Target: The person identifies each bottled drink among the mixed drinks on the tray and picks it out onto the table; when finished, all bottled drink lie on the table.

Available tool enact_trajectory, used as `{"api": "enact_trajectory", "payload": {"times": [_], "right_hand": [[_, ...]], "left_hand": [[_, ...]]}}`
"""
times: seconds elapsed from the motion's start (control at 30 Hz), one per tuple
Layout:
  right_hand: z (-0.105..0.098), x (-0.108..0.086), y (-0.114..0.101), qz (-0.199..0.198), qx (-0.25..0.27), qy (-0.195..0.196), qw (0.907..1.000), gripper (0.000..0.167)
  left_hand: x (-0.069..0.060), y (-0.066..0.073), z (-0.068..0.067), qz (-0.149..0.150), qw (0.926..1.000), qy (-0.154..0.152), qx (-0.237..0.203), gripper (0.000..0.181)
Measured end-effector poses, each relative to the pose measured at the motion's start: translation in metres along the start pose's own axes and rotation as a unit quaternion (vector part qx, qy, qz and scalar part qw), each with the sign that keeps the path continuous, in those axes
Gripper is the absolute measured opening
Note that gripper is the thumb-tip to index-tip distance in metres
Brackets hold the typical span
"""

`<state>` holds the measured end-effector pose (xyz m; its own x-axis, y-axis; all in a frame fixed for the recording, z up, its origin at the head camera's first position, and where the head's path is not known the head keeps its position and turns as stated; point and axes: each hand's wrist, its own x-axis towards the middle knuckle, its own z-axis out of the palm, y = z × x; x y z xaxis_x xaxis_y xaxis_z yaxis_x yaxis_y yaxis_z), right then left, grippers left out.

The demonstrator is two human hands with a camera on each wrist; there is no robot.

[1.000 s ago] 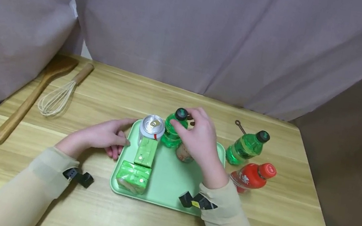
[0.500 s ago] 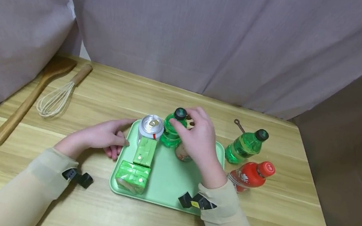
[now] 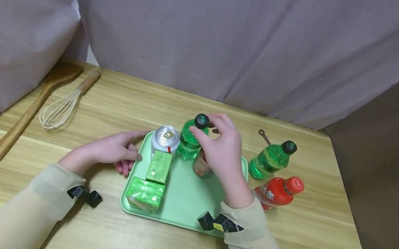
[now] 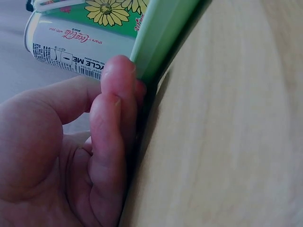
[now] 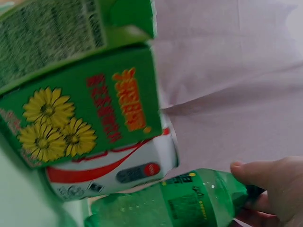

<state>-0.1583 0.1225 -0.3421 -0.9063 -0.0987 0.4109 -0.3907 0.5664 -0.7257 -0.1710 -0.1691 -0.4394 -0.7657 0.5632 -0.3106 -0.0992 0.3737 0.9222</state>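
Note:
At the back of the light green tray [image 3: 188,204], my right hand [image 3: 224,149] pinches a green soda bottle [image 3: 188,144] by its neck, under the black cap. Whether its base touches the tray is hard to tell. A silver Coca-Cola can [image 3: 165,139] stands just left of it, with two green drink cartons [image 3: 158,167] in front; yellow flowers show on one carton [image 5: 80,113] in the right wrist view. Partly behind my right hand stands a reddish-brown patterned can [image 3: 202,166]. My left hand [image 3: 119,149] holds the tray's left rim, fingers bent against its outer side [image 4: 111,137].
Right of the tray are another green bottle [image 3: 270,162], a red bottle [image 3: 276,192] with a red cap, and a thin brown handle [image 3: 264,136]. A wooden spatula [image 3: 32,111] and a whisk [image 3: 61,111] lie far left. Grey curtain [image 3: 211,37] hangs behind the table.
My right hand has lifted slightly, and the bottle's cap has shifted a little up and right. The patterned can shows more. My left hand stays at the tray rim.

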Motion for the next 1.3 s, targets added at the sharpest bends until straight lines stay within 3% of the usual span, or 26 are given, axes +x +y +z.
{"api": "enact_trajectory", "payload": {"times": [0.2, 0.6, 0.83, 1.0, 1.3], "right_hand": [[-0.008, -0.002, -0.014, -0.035, 0.059, 0.056, 0.9961, 0.028], [-0.026, -0.011, -0.033, -0.087, 0.095, 0.102, 0.9865, 0.03], [-0.04, -0.016, -0.044, -0.117, 0.13, 0.139, 0.9748, 0.028], [-0.053, -0.021, -0.056, -0.129, 0.154, 0.15, 0.968, 0.028], [-0.069, -0.035, -0.076, -0.117, 0.181, 0.137, 0.9667, 0.027]], "left_hand": [[-0.001, 0.002, -0.001, 0.0, 1.0, 0.001, 0.0, 0.092], [-0.001, 0.001, 0.0, -0.004, 1.0, 0.002, 0.0, 0.093], [0.0, 0.002, 0.001, -0.003, 1.0, 0.002, 0.002, 0.092], [0.0, 0.003, 0.0, -0.003, 1.0, 0.001, 0.002, 0.092], [-0.001, 0.003, 0.002, -0.003, 1.0, 0.003, 0.003, 0.092]]}}
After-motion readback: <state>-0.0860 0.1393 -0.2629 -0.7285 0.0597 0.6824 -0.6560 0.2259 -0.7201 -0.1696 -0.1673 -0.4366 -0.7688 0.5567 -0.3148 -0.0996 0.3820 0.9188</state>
